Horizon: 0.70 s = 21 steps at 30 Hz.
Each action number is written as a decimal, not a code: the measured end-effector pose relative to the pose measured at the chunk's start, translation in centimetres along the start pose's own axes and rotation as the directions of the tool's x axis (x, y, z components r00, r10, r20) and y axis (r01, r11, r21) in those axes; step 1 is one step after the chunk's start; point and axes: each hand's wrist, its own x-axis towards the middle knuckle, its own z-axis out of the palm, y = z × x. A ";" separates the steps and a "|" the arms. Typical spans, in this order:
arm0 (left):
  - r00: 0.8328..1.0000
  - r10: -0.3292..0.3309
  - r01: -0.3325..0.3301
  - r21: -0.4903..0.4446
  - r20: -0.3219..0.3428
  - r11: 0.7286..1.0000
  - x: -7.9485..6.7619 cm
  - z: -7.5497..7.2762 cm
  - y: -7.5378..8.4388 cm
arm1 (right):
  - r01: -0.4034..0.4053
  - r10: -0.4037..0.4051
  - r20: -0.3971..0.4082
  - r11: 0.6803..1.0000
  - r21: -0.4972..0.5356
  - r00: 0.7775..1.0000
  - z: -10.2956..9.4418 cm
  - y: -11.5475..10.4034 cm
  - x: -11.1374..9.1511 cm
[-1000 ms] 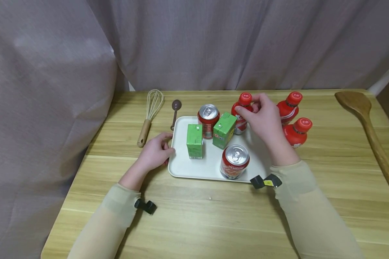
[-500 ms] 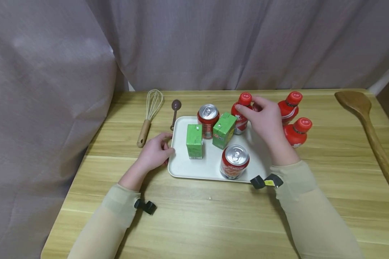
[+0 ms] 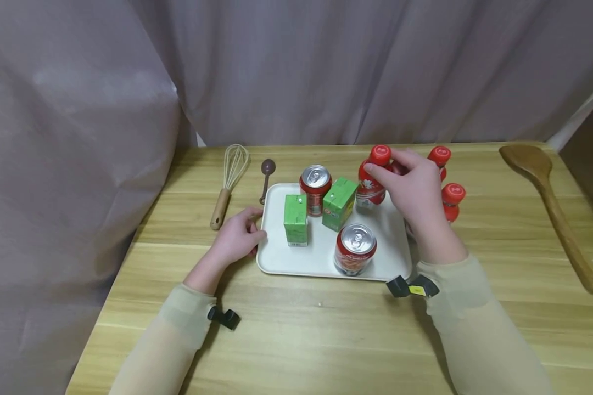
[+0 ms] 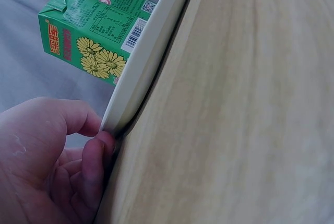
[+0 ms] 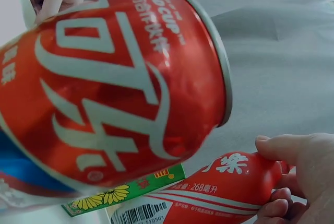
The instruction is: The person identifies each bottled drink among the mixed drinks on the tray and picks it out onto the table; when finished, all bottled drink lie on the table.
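Note:
My left hand [image 3: 236,236] pinches the left rim of a white tray [image 3: 279,260]; in the left wrist view its thumb and fingers meet at the tray's edge [image 4: 138,75]. My right hand [image 3: 417,186] holds a red soda bottle [image 3: 370,184] just below its cap, over the tray's back right part. The right wrist view has this bottle [image 5: 224,192] low, with fingers around its upper end. Two green drink cartons [image 3: 295,219] [image 3: 339,204] stand on the tray. So do two red soda cans, one behind [image 3: 315,189] and one at the front [image 3: 354,249].
Two more red bottles [image 3: 441,157] [image 3: 453,202] stand right of the tray, partly behind my right hand. A whisk [image 3: 227,186] and a small brown spoon [image 3: 267,175] lie to the left. A wooden spatula [image 3: 553,203] lies far right. A grey curtain [image 3: 301,71] hangs behind the table.
The right hand and its bottle have shifted slightly right, widening the gap to the nearer carton. The head view has tipped a little. The left hand stays on the tray's rim.

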 end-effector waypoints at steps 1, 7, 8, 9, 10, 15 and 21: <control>1.000 -0.002 0.002 0.000 0.000 1.000 0.0 0.1 -0.1 | -0.004 0.004 -0.001 1.000 0.004 1.000 -0.1 0.0 -0.1; 1.000 -0.003 0.003 0.010 -0.003 1.000 0.1 0.3 -0.4 | 0.016 -0.016 -0.032 1.000 -0.015 0.999 -0.4 0.5 -0.9; 1.000 -0.002 0.002 0.014 -0.004 1.000 0.1 0.3 -0.4 | 0.026 -0.027 -0.037 0.999 -0.023 0.999 -0.4 0.6 -1.1; 1.000 0.000 0.000 0.016 -0.006 1.000 0.1 0.3 -0.4 | 0.031 -0.032 -0.044 0.999 -0.027 0.999 -0.5 0.6 -1.4; 1.000 0.003 -0.003 0.019 -0.008 1.000 0.1 0.3 -0.3 | 0.035 -0.036 -0.052 0.999 -0.029 0.998 -0.5 0.7 -1.6; 1.000 0.021 -0.021 0.007 0.004 1.000 0.3 0.3 -0.2 | 0.052 -0.053 -0.106 0.999 -0.017 0.993 -1.3 1.2 -3.0; 1.000 0.017 -0.017 0.003 -0.006 1.000 0.0 0.2 -0.3 | 0.059 -0.054 -0.092 0.997 0.049 0.994 -2.7 1.4 -4.9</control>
